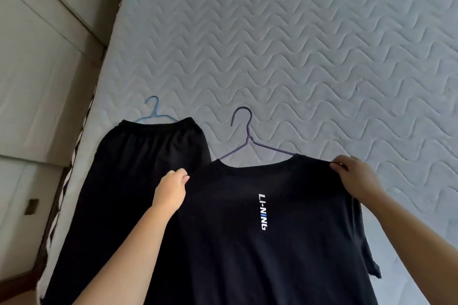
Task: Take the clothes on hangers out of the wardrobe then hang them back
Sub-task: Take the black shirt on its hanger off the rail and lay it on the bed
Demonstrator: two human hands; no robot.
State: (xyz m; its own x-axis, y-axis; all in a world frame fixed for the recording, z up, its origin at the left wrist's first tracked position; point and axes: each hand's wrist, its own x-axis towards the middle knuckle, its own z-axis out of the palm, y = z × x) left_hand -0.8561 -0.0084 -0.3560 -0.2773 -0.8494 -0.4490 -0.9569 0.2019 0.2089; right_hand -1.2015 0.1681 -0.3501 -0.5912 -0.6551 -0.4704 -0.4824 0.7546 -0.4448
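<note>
Both hands pinch the shoulders of a black T-shirt (260,230): the left hand (171,190) has its fingers closed on the cloth at one shoulder, and the right hand (357,176) nips the seam of the other shoulder between thumb and fingertips. Between the two grips, just beyond the collar, a purple wire hanger (247,136) sticks out of the neck opening, its hook lying toward the far side of the mattress (322,44). Whether the shirt is resting flat or lifted slightly at the shoulders cannot be told.

Just outside the left hand lie black shorts (138,168) on a blue hanger (155,111), spread flat on the same quilted surface.

Judging by this, the taking-out half looks well advanced: two garments are out and laid on the bed. No wardrobe rail is in view, so whether more clothes remain inside is unknown. Hanging them back seems not yet begun.
</note>
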